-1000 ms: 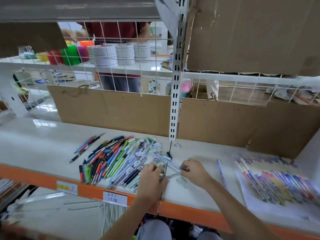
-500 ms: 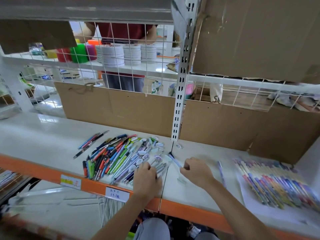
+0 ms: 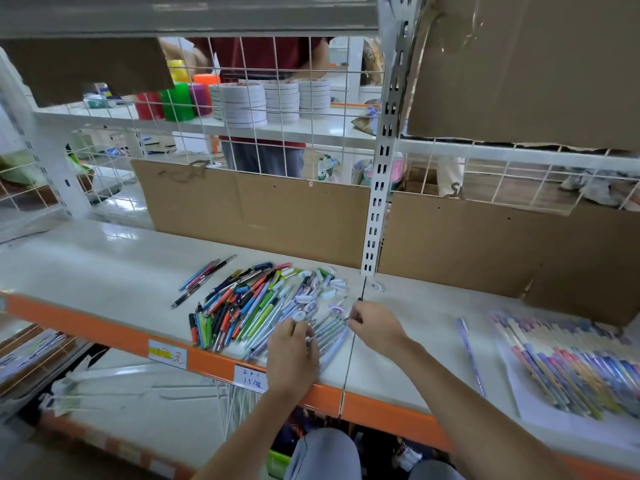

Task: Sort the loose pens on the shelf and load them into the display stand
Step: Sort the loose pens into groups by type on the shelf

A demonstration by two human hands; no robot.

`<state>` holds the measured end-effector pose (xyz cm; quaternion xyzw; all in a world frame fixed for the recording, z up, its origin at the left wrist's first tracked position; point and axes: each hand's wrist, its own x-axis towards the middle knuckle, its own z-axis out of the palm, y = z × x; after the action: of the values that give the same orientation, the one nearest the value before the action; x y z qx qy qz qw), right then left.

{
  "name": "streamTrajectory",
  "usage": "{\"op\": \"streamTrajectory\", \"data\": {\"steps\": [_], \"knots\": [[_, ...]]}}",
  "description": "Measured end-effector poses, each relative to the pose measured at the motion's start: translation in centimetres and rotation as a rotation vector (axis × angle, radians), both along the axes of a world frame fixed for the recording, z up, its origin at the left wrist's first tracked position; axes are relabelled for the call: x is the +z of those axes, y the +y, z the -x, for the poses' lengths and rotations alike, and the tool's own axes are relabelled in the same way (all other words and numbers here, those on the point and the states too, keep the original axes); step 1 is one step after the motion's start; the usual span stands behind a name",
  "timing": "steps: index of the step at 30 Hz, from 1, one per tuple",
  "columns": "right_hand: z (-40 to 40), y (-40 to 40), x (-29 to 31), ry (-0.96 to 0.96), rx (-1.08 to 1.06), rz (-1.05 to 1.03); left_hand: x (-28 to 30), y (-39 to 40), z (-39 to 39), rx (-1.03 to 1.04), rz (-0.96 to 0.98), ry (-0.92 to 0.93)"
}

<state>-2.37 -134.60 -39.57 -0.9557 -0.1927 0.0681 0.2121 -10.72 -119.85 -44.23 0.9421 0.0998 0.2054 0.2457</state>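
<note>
Both hands — left hand (image 3: 292, 355), right hand (image 3: 375, 327) — pinch pens (image 3: 329, 329) over the shelf (image 3: 104, 271)

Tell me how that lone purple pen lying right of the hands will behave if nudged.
The purple pen looks slim and round, so it would probably roll sideways. The shelf looks smooth and glossy, so it may slide too. It is likely light and stiff.

Behind the white wire mesh panel (image 3: 277, 109) we see stacks of white tape rolls (image 3: 273, 100) beside a green cylinder (image 3: 179, 101). Brown cardboard sheets (image 3: 263, 209) line the back, and a white handwritten price label (image 3: 250, 379) sticks to the orange edge.
</note>
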Motion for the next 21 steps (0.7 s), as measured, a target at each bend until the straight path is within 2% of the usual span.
{"op": "streamTrajectory", "data": {"steps": [9,12,18,21], "knots": [[-2.7,3.1,-1.3,-0.019,-0.012,0.086,-0.4,0.0,-0.3,0.012,-0.051,0.020],[-2.2,2.8,-0.9,-0.061,-0.048,0.016,-0.5,0.1,-0.4,0.008,-0.068,0.018],[1.0,0.4,-0.9,-0.050,-0.141,-0.262,-0.3,0.4,-0.6,-0.023,-0.065,0.061],[3.1,-1.1,-1.8,-0.074,-0.182,-0.304,0.2,1.0,-0.7,-0.063,0.048,0.058]]}}
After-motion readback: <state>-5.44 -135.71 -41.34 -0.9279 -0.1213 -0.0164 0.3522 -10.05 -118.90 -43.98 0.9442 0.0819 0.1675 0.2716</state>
